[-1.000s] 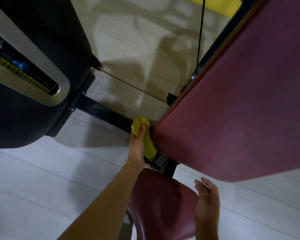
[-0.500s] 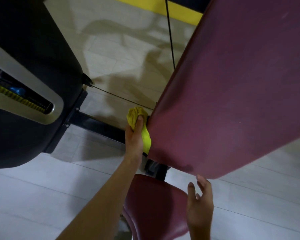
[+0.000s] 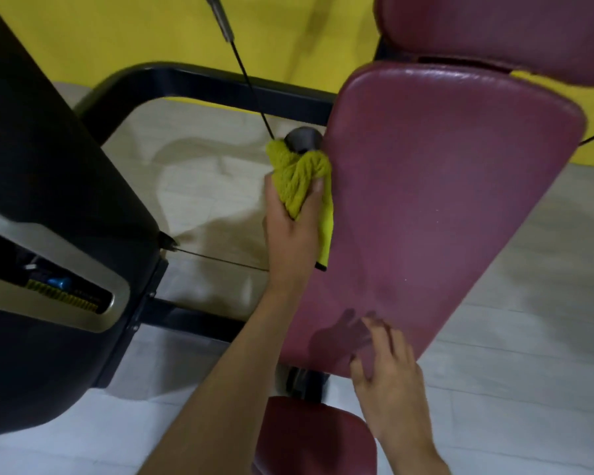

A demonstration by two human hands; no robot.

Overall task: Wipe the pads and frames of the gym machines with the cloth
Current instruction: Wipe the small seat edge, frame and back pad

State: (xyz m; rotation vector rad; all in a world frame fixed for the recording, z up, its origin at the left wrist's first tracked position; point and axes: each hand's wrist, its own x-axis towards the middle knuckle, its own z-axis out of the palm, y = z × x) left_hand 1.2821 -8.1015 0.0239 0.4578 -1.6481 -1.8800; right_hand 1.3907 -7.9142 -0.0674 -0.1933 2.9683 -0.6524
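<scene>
A large maroon back pad [image 3: 443, 200] slants across the right of the view. My left hand [image 3: 290, 231] grips a bunched yellow cloth [image 3: 300, 174] against the pad's left edge, just under a black round knob [image 3: 302, 138]. My right hand [image 3: 388, 378] has its fingers spread and straight, touching the lower end of the pad. Below it sits the maroon seat pad [image 3: 309, 437]. A second maroon pad [image 3: 494, 25] shows at the top right.
The black weight-stack housing [image 3: 48, 234] with a silver slot and a blue pin [image 3: 59, 282] fills the left. A black frame tube [image 3: 186, 80] curves behind, thin cables [image 3: 251, 87] cross the gap, and a yellow wall [image 3: 134, 32] stands beyond the pale floor.
My left hand slid the cloth up along the pad's left edge to the black knob. My right hand rose from beside the seat onto the pad's lower end. The view tilted upward.
</scene>
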